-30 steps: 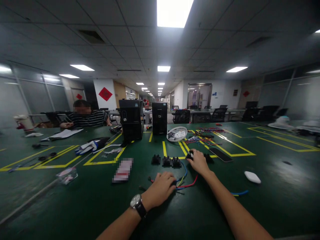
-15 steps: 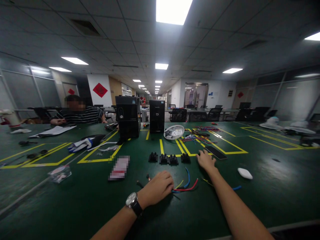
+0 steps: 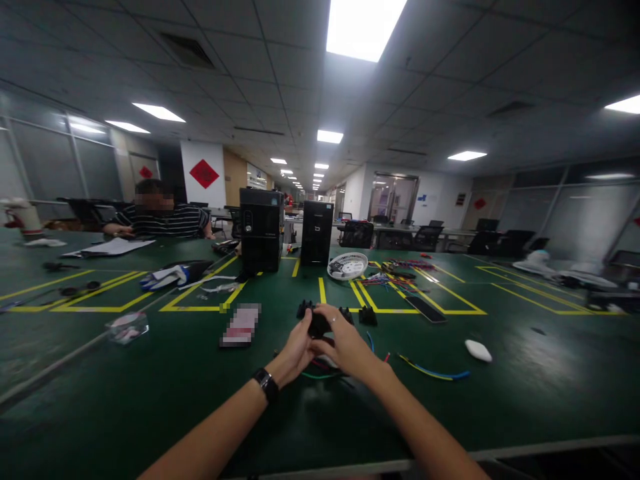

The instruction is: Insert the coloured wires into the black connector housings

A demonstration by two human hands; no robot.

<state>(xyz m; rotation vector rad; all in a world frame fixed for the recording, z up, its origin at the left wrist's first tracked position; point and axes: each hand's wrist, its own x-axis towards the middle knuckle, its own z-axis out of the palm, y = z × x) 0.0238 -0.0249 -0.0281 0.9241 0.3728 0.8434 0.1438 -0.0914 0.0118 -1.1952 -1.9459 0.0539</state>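
Both my hands meet at the middle of the table around a small black plastic part [image 3: 319, 325]. My left hand [image 3: 296, 352], a watch on its wrist, closes on the part from the left. My right hand [image 3: 346, 339] curls round it from the right; the fingers partly hide it. Similar black parts stand just beyond: one at the left [image 3: 303, 308], one half covered by my right hand [image 3: 345, 313] and one at the right [image 3: 367, 315]. Under my hands lie loose wires, including a green wire [image 3: 320, 377]; much of this bunch is hidden.
A blue and yellow wire [image 3: 435, 373] and a white rounded object [image 3: 479, 351] lie to the right. Behind are a dark flat slab [image 3: 426, 309], a white fan-like grille [image 3: 349, 266] and two black computer towers [image 3: 261, 230]. A person [image 3: 165, 217] sits across, at left.
My right hand has come left from beside the dark slab to join my left hand. My left hand has left the wires; one black part from the row is now between my hands.
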